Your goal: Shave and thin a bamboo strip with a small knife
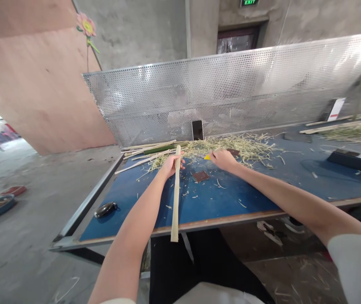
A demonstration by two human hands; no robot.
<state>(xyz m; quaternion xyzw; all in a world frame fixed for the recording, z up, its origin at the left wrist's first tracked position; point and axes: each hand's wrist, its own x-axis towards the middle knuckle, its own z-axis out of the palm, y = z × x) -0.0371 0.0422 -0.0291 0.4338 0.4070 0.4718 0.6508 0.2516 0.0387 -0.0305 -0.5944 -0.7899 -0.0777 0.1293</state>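
Observation:
A long pale bamboo strip (176, 198) stands out toward me over the table's front edge, with my left hand (168, 166) closed around its far part. My right hand (225, 160) is wrapped around a small yellow tool (207, 157). Only the tool's yellow end shows, so its kind is unclear, and it is apart from the strip. On the tabletop between and below my hands lies a brown, rough-looking flat piece (201, 176). Another brown piece (233, 152) sits behind my right hand, among pale bamboo shavings (247, 145).
Bamboo strips and a green bamboo piece (158, 147) lie at the back left of the blue table (129, 190). A phone (197, 130) leans on the perforated metal screen (155, 101). A black oval object (105, 209) rests front left, a dark long box (354, 161) at right.

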